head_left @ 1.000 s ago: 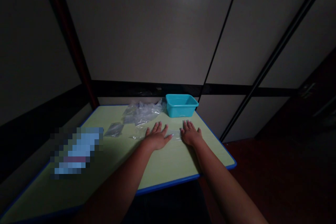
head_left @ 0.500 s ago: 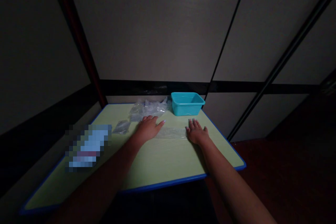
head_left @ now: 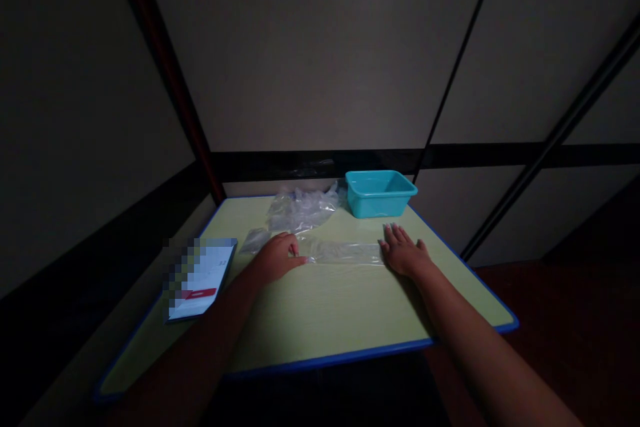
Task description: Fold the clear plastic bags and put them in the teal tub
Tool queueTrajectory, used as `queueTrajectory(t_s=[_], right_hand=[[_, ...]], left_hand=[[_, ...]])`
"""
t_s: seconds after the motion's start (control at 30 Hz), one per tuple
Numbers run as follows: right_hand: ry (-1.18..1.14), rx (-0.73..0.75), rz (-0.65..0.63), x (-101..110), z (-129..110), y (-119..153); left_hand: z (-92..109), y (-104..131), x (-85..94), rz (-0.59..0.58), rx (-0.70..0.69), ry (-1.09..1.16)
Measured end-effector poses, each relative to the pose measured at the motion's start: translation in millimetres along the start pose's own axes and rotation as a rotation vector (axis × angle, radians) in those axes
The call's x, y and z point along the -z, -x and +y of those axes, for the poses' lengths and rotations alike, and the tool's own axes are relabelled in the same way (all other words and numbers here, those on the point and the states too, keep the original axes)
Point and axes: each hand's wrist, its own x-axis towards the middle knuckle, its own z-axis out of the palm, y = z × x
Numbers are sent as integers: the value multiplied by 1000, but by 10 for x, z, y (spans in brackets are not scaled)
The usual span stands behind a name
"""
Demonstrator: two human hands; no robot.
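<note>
A clear plastic strip or flattened bag (head_left: 347, 253) lies across the table between my hands. My left hand (head_left: 278, 257) is at its left end, thumb stretched out along the near edge and fingers curled, with a gap between thumb and fingers. Flat on the right end of the plastic rests my right hand (head_left: 404, 253), fingers spread. Just left of my left hand is a small folded clear plastic piece (head_left: 254, 240). Behind it, crumpled clear plastic bags (head_left: 303, 208) are heaped beside a turquoise basin (head_left: 381, 195).
The pale green table (head_left: 330, 320) has a blue edge. A tablet-like device (head_left: 203, 280) with a lit, partly pixelated screen lies at the left. Panelled wall or cabinet doors (head_left: 320, 47) stand right behind the table.
My left hand has drawn back from lying flat, its fingers now curled, showing more of the plastic strip's left end. My right hand stays flat. The whole view has shifted, moving things rightward.
</note>
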Motion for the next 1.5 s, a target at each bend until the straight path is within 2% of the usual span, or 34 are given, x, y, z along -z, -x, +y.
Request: queueTrajectory(t_s=[0.13, 0.27, 0.53, 0.7, 0.8, 0.97, 1.03, 1.3, 1.5], right_hand=[[15, 0, -4, -1, 8, -9], [8, 11, 4, -7, 17, -12], [5, 14, 4, -3, 16, -14], [1, 16, -1, 10, 15, -5], [2, 17, 9, 6, 19, -1], [6, 18, 7, 1, 26, -5], [6, 17, 2, 4, 26, -7], [-7, 20, 8, 20, 16, 8], [-7, 24, -1, 13, 33, -11]], left_hand=[[-57, -9, 14, -21, -37, 25], [-63, 4, 37, -72, 12, 93], [-62, -16, 44, -77, 130, 327], [-97, -15, 40, -93, 152, 374], [-75, 2, 53, -86, 136, 347], [-14, 13, 83, -49, 7, 74], [5, 11, 98, -62, -17, 71], [-70, -14, 103, -137, 153, 389], [-121, -14, 78, -152, 159, 378]])
